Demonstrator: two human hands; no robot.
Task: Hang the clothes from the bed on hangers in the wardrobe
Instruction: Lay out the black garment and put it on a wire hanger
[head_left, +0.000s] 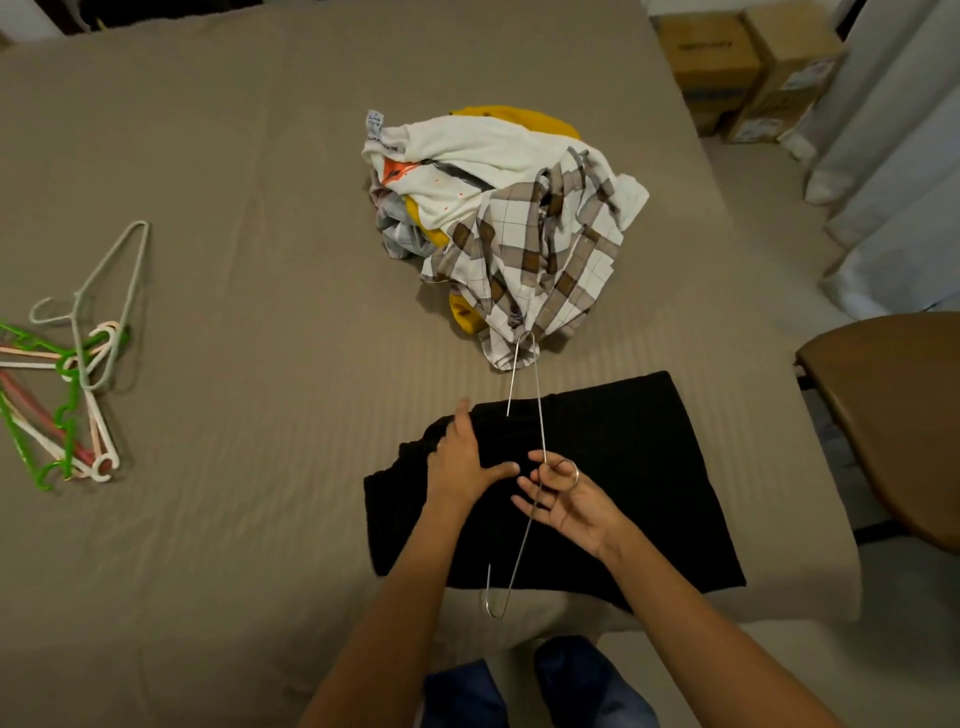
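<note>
Near edge of bed (260, 208), 6 o'clock: black garment (623, 493) lies folded flat. I see the left hand (462, 462) resting on its 10 o'clock corner, fingers straight and spread, holding nothing. Right hand (569, 499) pinches a wire hanger (541, 415) at the neck (hook loops by the fingers), over the garment. Pile of clothes (509, 208) at 12 o'clock. Plastic hangers (72, 374) at 9; chair (893, 405) at 3.

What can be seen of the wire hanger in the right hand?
A thin, silvery wire hanger, apparently bare metal, seen nearly edge-on as a long narrow loop. The right hand pinches it near the neck, the round hook just beside the grip. It tilts above the black garment, one bent end toward the checked shirt, the other toward the person. Nothing hangs on it.
</note>
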